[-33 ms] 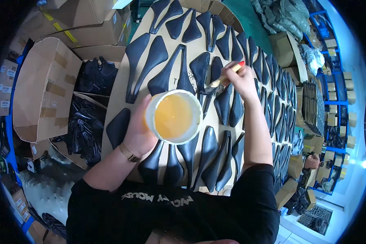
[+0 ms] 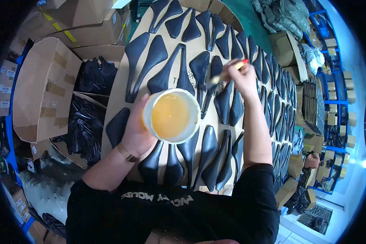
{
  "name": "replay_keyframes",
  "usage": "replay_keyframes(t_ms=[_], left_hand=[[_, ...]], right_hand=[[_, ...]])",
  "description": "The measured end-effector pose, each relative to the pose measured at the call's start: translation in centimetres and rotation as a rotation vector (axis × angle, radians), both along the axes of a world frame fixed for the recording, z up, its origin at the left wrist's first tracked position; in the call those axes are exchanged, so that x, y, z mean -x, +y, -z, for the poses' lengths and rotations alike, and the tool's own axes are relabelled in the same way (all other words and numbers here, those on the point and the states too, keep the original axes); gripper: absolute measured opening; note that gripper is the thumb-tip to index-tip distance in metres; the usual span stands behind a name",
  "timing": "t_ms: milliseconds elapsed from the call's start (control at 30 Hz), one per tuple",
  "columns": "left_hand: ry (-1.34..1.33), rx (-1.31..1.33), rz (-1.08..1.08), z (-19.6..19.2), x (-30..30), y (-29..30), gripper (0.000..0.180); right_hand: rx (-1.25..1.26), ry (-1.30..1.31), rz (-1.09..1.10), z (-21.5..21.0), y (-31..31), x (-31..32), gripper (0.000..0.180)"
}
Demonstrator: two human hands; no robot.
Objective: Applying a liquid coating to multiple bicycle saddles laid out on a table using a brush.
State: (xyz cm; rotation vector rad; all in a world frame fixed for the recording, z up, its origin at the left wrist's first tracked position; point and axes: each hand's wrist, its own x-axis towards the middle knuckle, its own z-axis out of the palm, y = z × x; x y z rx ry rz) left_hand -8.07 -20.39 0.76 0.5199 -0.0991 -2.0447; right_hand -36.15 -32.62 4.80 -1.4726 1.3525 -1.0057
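Right hand [image 2: 243,77] fingers pinched round a red-handled brush [image 2: 225,73], bristles down on a black saddle cover [image 2: 212,81], arm stretched forward, left hand [image 2: 136,130] cupping a white tub of amber glue [image 2: 171,116] above the bench [image 2: 118,89], wrist bent, cardboard boxes [image 2: 44,89] alongside.

Left hand [image 2: 136,134] holds glue cup [image 2: 171,116]; right hand [image 2: 243,77] brush [image 2: 225,74].

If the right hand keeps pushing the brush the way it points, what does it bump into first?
Most likely the black saddle-shaped piece lying just beyond the bristles. The right hand aims the brush left and slightly down toward it, though how high the tip sits above it is unclear.
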Motion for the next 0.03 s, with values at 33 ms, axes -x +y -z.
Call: replay_keyframes(t_ms=[33], left_hand=[[0.118,0.061,0.027,-0.02,-0.5,0.14,0.053]], right_hand=[[0.136,0.069,0.081,0.14,-0.7,0.17,0.012]])
